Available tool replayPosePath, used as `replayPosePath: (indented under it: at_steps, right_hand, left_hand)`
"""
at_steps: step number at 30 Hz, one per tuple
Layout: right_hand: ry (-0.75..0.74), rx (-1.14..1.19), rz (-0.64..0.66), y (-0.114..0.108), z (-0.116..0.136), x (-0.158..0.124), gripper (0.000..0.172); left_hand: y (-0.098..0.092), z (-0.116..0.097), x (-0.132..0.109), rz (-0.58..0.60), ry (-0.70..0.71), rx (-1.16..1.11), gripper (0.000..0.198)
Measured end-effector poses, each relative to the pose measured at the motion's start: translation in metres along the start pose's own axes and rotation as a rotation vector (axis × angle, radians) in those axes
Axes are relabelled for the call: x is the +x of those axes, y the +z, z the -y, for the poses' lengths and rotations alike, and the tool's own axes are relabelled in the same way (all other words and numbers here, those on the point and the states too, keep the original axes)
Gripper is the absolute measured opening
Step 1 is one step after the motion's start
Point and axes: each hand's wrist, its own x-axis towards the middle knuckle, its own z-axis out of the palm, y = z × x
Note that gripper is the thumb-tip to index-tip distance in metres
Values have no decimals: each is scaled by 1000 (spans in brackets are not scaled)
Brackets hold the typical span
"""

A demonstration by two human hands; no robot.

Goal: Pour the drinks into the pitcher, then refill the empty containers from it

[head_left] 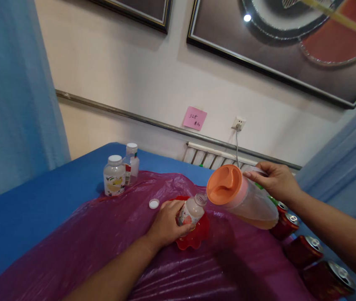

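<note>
My left hand point(167, 221) is closed around a small clear bottle point(193, 210) with a printed label. The bottle is uncapped and tilts to the right over a red scalloped dish point(198, 234). My right hand point(278, 182) grips the handle of a translucent pitcher point(253, 205) with an orange lid point(225, 184). The pitcher is tipped left, its lid close to the bottle's mouth, and yellowish-brown liquid lies along its lower side. I cannot make out a stream between them. A white cap point(153, 203) lies on the purple plastic sheet point(112, 242), left of the dish.
Two capped bottles, a wide one point(114, 177) and a slimmer one point(132, 159), stand at the back left. Several red cans point(305, 251) line the right side. A blue cover point(40, 213) lies under the sheet. Behind are a radiator point(197, 155) and a plugged-in cord point(237, 146).
</note>
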Motion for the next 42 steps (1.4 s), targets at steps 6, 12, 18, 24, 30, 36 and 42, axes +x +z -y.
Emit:
replayPosePath:
  at_steps: [6, 12, 18, 24, 30, 36, 42]
  right_hand:
    - [-26, -16, -10, -2, 3, 1, 70]
    - [-22, -46, -13, -4, 1, 2, 71]
    - [-49, -46, -17, -5, 3, 2, 70]
    - [-49, -33, -21, -5, 4, 2, 72]
    - [-36, -36, -23, -5, 3, 1, 72]
    - [-20, -44, -2, -5, 3, 2, 70]
    - [-24, -61, -6, -5, 3, 3, 69]
  left_hand:
    - [0, -1, 0, -8, -3, 10, 52]
    - [0, -1, 0, -7, -8, 9, 54]
    - [1, 0, 0, -5, -7, 2, 56]
    - [-1, -1, 0, 9, -13, -7, 55]
    - [0, -2, 1, -4, -18, -8, 54]
    - [1, -1, 1, 5, -7, -15, 53]
    - [-1, -4, 0, 16, -18, -13, 54]
